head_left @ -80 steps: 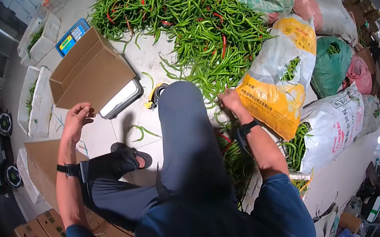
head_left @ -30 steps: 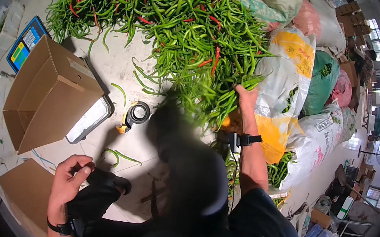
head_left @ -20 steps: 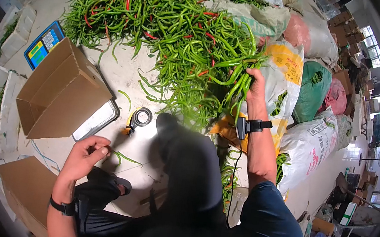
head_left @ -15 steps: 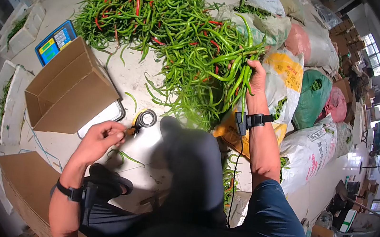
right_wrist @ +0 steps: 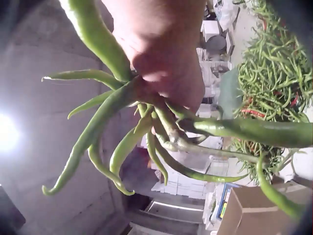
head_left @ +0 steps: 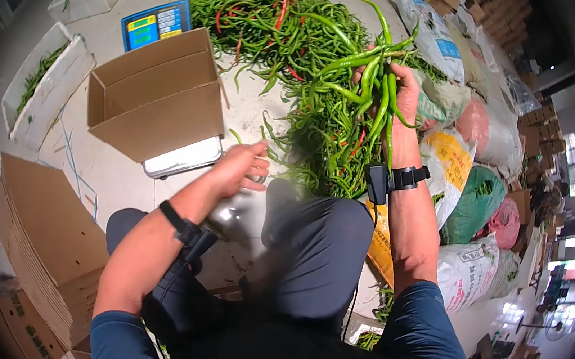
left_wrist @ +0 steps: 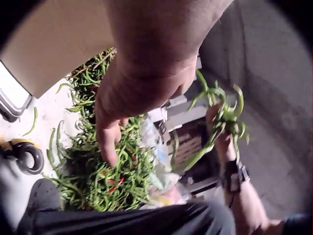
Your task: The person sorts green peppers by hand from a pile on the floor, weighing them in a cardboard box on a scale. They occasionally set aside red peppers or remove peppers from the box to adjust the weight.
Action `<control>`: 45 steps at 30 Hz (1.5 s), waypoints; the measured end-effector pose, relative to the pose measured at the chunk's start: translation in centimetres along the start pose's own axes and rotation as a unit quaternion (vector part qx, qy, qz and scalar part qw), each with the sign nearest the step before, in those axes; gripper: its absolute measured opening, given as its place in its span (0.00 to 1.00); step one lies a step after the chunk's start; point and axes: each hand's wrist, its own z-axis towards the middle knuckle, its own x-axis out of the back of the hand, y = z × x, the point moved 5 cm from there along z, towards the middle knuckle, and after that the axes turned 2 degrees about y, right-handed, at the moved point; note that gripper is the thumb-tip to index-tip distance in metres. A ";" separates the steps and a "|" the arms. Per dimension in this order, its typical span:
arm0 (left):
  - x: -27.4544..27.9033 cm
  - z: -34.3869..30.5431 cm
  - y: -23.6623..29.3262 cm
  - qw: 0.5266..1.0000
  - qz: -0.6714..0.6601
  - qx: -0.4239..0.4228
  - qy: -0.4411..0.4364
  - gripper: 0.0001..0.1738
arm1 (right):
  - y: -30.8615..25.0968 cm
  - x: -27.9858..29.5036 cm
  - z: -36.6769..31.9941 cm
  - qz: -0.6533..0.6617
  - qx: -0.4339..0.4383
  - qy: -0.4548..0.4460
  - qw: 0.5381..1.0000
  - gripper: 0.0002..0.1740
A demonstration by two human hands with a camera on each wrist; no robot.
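My right hand (head_left: 401, 96) grips a bunch of long green peppers (head_left: 369, 81) above the right side of a pepper pile (head_left: 285, 34). In the right wrist view the bunched peppers (right_wrist: 127, 142) splay out from the right hand (right_wrist: 161, 63). My left hand (head_left: 236, 169), fingers loosely bent and holding nothing, hovers over the floor between the box and my knee. The left wrist view shows the left hand (left_wrist: 117, 107) in front of the pile (left_wrist: 112, 181). An open cardboard box (head_left: 160, 101) sits tilted on a scale (head_left: 185, 159).
White foam crates (head_left: 53, 83) with peppers stand at the left, flattened cardboard (head_left: 53, 221) at the lower left. Filled sacks (head_left: 473, 204) line the right side. A tape roll (left_wrist: 30, 159) and stray peppers lie on the floor beside the scale.
The right hand has risen from beside the yellow-and-white sack, gripping a bunch of peppers. The left hand has moved right and forward from beside the box. The head view has shifted.
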 end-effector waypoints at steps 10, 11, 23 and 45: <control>-4.3 -3.0 2.6 0.943 -0.260 -0.062 -0.198 0.53 | 3.1 -9.6 2.3 0.121 -0.018 -0.047 0.991 0.18; -4.5 -3.8 3.7 0.924 -0.277 -0.090 -0.248 0.51 | 3.6 -10.3 2.5 0.151 -0.015 -0.054 0.987 0.18; -0.8 -7.9 6.6 0.919 -0.233 -0.224 -0.225 0.25 | 6.8 -8.2 5.0 0.126 0.033 -0.080 0.988 0.22; 8.3 -13.3 11.4 0.868 -0.243 -0.432 -0.031 0.26 | 7.2 -2.9 6.4 0.189 0.016 -0.071 0.979 0.23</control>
